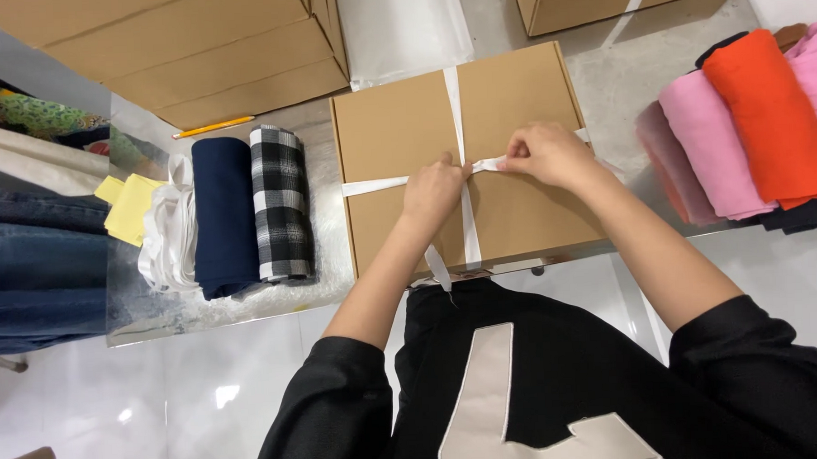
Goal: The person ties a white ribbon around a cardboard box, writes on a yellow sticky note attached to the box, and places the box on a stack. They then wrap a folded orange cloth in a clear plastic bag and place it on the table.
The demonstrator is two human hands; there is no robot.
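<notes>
Both hands meet over the middle of the box: the left hand pinches the white ribbon at the crossing, pinning it flat, while the right hand grips the ribbon's end, pulled taut sideways. The box lies shut on the desk, contents hidden. Rolled cloths lie left; pink and orange rolls right. More boxes are stacked behind.
</notes>
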